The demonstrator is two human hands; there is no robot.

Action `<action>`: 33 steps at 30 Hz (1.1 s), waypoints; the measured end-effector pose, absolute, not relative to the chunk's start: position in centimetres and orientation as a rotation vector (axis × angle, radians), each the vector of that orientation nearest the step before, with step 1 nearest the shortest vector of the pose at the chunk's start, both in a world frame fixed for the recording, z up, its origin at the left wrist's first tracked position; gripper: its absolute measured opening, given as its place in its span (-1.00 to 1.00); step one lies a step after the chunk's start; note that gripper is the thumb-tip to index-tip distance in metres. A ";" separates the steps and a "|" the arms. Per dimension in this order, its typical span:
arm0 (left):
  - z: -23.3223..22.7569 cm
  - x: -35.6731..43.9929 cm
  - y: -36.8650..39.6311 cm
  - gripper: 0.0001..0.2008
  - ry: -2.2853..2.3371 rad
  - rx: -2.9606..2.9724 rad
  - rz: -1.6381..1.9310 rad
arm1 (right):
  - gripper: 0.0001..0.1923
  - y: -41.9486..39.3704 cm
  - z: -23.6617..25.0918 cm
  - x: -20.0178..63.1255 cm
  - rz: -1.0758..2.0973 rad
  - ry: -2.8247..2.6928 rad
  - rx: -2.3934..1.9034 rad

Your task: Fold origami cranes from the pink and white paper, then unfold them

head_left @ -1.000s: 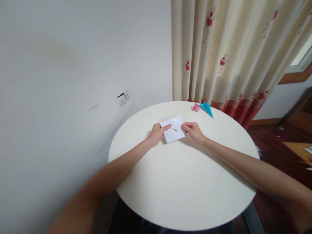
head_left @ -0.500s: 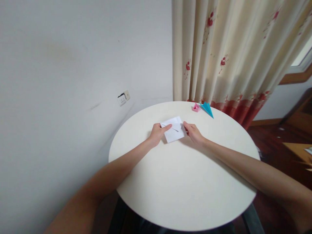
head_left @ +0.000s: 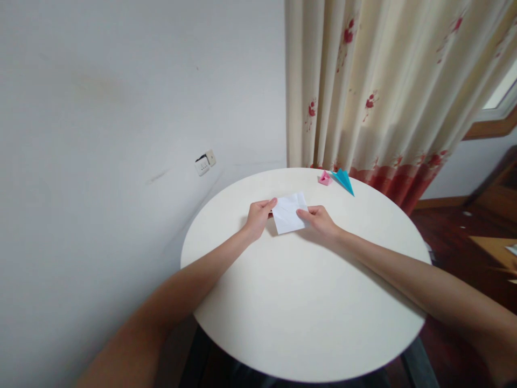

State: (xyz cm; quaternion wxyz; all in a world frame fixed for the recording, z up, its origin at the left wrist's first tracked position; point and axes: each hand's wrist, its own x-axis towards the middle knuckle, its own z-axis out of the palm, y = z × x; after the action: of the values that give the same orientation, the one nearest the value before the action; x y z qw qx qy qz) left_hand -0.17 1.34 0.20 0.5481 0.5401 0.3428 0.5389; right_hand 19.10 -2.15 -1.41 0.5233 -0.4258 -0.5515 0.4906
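Paper [head_left: 287, 215] pinched between both hands, over the far half of the desk [head_left: 302, 312], roughly mid-width. White, squarish, flat face up, faint crease lines on it. Left hand [head_left: 257, 220] closed on the paper's left side, thumb on top near the far left corner, other fingers curled under and mostly hidden. Right hand [head_left: 321, 221] gripping the right side, thumb laid flat on the top face pointing inward, remaining fingers behind the sheet (can't count them). Small shadow along the paper's near left edge; can't tell whether any part of it touches the desk. Both forearms bare, coming in from the lower left and lower right corners.

Desk round, white. Near its far edge, right of centre: pink origami [head_left: 325, 179], small, and blue plane [head_left: 343, 182], just beside each other, plane's point aimed toward the near right. Both well apart from the hands.

Behind: cream curtain [head_left: 335, 81] with red flower print and a red lower band. Plain wall [head_left: 121, 81] on the left, some scuffs, socket [head_left: 202, 166] low on it. Dark reddish floor [head_left: 440, 231] at right, part of a window [head_left: 501, 99] above.
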 end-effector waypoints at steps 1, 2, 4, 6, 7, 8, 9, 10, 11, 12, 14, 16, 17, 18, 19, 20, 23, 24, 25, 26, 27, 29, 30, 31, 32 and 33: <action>0.2 -0.2 1.4 -0.60 0.809 1.279 1.278 | -0.53 -2.2 -1.4 19.1 1.173 -1.319 -1.028; 0.2 -0.2 1.4 -0.59 0.808 1.280 1.273 | -0.54 -2.2 -1.4 19.1 1.176 -1.320 -1.036; 0.2 -0.3 1.4 -0.59 0.816 1.291 1.249 | -0.56 -2.4 -1.4 19.1 1.201 -1.325 -1.041; 0.2 -0.3 1.3 -0.59 0.838 1.321 1.215 | -0.58 -2.5 -1.3 19.1 1.248 -1.329 -1.027; 0.2 -0.3 1.3 -0.59 0.852 1.347 1.195 | -0.58 -2.6 -1.3 19.1 1.269 -1.329 -1.017; 0.2 -0.3 1.2 -0.60 0.867 1.379 1.174 | -0.57 -2.7 -1.3 19.0 1.285 -1.325 -1.008; 0.2 -0.3 1.1 -0.60 0.883 1.415 1.155 | -0.57 -2.7 -1.3 19.0 1.297 -1.322 -1.002; 0.1 -0.3 1.0 -0.60 0.897 1.450 1.138 | -0.57 -2.8 -1.4 19.0 1.307 -1.323 -0.997; 0.2 -0.2 0.9 -0.60 0.910 1.480 1.126 | -0.57 -2.9 -1.4 18.9 1.316 -1.328 -0.994; 0.2 -0.2 0.8 -0.60 0.922 1.499 1.126 | -0.58 -2.9 -1.4 18.9 1.329 -1.340 -0.991; 0.2 -0.1 0.5 -0.61 0.941 1.514 1.146 | -0.59 -3.0 -1.6 18.9 1.357 -1.380 -0.995; 0.3 -0.1 0.3 -0.60 0.947 1.515 1.158 | -0.61 -2.9 -1.7 18.9 1.372 -1.421 -1.013; 0.4 -0.1 0.3 -0.59 0.942 1.512 1.154 | -0.62 -2.9 -1.8 18.9 1.373 -1.435 -1.022; 0.4 0.0 0.3 -0.58 0.932 1.505 1.145 | -0.63 -2.9 -1.9 18.9 1.372 -1.442 -1.029; 0.4 0.0 0.3 -0.57 0.919 1.491 1.135 | -0.63 -2.8 -2.0 18.9 1.370 -1.442 -1.033; 0.4 0.0 0.4 -0.55 0.906 1.472 1.131 | -0.63 -2.8 -2.0 18.9 1.371 -1.440 -1.034; 0.3 0.0 0.7 -0.51 0.895 1.422 1.165 | -0.60 -2.7 -2.1 19.0 1.379 -1.424 -1.029; 0.2 -0.1 0.8 -0.48 0.891 1.406 1.182 | -0.60 -2.6 -2.0 19.0 1.377 -1.415 -1.031; 0.2 -0.1 0.9 -0.46 0.884 1.388 1.193 | -0.59 -2.6 -2.0 19.0 1.367 -1.404 -1.035; 0.2 -0.1 0.9 -0.44 0.873 1.371 1.197 | -0.59 -2.6 -1.9 19.0 1.354 -1.396 -1.043; 0.1 -0.1 0.9 -0.42 0.862 1.362 1.187 | -0.60 -2.6 -1.8 19.0 1.336 -1.390 -1.055; 0.1 -0.1 0.7 -0.45 0.859 1.389 1.135 | -0.62 -2.6 -1.7 19.0 1.304 -1.387 -1.082; 0.1 -0.1 0.6 -0.48 0.869 1.416 1.106 | -0.63 -2.6 -1.7 19.0 1.296 -1.388 -1.089; 0.2 0.0 0.4 -0.51 0.882 1.440 1.085 | -0.64 -2.6 -1.6 19.0 1.293 -1.388 -1.091; 0.2 0.0 0.3 -0.54 0.895 1.458 1.071 | -0.65 -2.7 -1.6 19.0 1.295 -1.387 -1.088; 0.2 0.0 0.2 -0.56 0.904 1.465 1.067 | -0.65 -2.7 -1.6 19.0 1.299 -1.385 -1.082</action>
State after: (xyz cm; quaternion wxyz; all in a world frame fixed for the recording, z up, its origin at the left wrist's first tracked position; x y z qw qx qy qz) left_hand 0.01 0.19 0.19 0.5296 0.6137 0.3785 0.4468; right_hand 19.04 -2.65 -1.62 0.4600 -0.4397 -0.5627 0.5277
